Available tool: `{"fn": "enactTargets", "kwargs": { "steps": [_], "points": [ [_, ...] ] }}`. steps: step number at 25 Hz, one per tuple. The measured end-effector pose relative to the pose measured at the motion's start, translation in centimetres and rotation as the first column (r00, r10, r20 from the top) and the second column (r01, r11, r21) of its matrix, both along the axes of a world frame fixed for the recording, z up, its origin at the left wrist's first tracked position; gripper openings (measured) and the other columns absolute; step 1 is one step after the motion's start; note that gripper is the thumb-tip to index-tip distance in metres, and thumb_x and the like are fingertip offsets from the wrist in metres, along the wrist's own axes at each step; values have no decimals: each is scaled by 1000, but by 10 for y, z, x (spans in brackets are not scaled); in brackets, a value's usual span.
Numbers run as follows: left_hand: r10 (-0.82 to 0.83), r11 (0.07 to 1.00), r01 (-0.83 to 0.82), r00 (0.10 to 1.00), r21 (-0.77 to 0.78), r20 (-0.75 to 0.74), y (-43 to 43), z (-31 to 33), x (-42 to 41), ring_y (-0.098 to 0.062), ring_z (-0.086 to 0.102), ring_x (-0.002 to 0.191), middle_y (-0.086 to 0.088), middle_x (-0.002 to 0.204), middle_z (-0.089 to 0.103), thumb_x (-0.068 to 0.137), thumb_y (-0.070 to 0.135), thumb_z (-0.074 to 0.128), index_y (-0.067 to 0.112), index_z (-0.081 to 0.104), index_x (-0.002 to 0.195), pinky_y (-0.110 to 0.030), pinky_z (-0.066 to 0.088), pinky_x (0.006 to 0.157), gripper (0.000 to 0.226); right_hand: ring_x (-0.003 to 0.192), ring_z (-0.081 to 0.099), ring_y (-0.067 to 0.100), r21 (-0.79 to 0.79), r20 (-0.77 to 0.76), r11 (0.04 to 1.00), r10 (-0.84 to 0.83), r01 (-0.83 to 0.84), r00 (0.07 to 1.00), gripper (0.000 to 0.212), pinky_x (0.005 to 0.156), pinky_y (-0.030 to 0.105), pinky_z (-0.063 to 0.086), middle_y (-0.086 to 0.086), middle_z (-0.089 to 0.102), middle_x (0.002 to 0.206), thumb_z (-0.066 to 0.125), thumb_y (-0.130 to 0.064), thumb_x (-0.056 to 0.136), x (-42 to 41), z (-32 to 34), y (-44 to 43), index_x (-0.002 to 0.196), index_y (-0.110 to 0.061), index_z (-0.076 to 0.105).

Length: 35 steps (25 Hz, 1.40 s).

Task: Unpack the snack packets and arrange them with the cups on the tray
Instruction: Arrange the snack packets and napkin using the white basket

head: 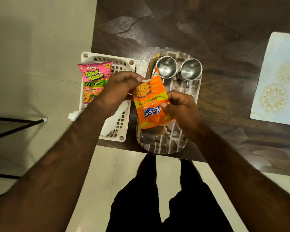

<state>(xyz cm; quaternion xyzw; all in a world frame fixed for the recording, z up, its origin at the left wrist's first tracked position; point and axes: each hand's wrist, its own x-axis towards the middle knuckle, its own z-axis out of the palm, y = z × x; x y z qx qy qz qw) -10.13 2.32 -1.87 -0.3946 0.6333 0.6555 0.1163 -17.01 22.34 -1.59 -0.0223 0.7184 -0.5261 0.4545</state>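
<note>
Both hands held the orange snack packet above the tray: left hand fingers pinched its far corner, right hand fingers its side. 2 steel cups stood beyond. A pink packet lay in the white basket on the table.

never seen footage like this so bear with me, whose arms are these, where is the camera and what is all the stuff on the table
No machine here: a person wears a camera on the head, looking down at their own arms and legs. The left hand and right hand both grip an orange snack packet, held over a patterned tray on a dark table. Two steel cups stand at the tray's far end. Beside the tray is a white plastic basket with a pink snack packet in it. A pale placemat lies to the right.
</note>
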Motion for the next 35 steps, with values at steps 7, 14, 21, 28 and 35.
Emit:
{"fn": "enactTargets", "kwargs": {
  "steps": [7, 14, 21, 28, 35],
  "points": [
    [-179, 984, 177, 980, -36, -86, 27, -6, 5, -27, 73, 87, -15, 98, 74, 89, 15, 73, 3, 73, 106, -43, 62, 75, 20, 74, 72, 12, 88, -147, 994, -51, 65, 988, 13, 72, 35, 61, 15, 80, 89, 68, -19, 103, -9, -7, 6, 97, -10, 76],
    [21, 999, -21, 1000, -46, 7, 53, -10, 13, -17, 70, 69, -7, 80, 69, 98, 10, 59, 13, 64, 88, -40, 61, 62, 12, 72, 72, 22, 205, -145, 978, -1, 31, 989, 16, 69, 37, 62, 13, 79, 86, 70, -26, 102, -23, -18, 14, 87, -22, 74],
    [500, 810, -549, 830, 206, 246, 73, -20, 64, -26, 72, 98, -12, 114, 69, 104, 14, 48, 9, 58, 108, -41, 63, 75, 12, 74, 69, 18, 253, 316, 964, -160, 80, 935, 18, 70, 31, 54, 4, 72, 92, 60, -36, 105, -25, -20, 64, 92, -25, 63],
    [633, 519, -688, 708, 507, 312, 142, -5, 73, -27, 72, 95, -8, 104, 75, 96, 6, 51, 14, 62, 111, -47, 55, 91, 20, 80, 79, 19, 181, 554, 971, -233, 158, 799, 10, 79, 37, 63, 2, 81, 96, 65, -30, 102, 14, -44, 53, 106, -24, 71],
    [159, 933, -284, 875, 219, 457, 127, 4, 68, -20, 66, 69, -4, 86, 71, 86, 19, 69, 20, 62, 104, -31, 52, 61, 19, 88, 77, 28, 263, 393, 955, -236, 137, 889, 28, 85, 43, 61, 14, 81, 118, 71, -28, 101, 14, -48, 44, 127, -17, 73]
  ]
}}
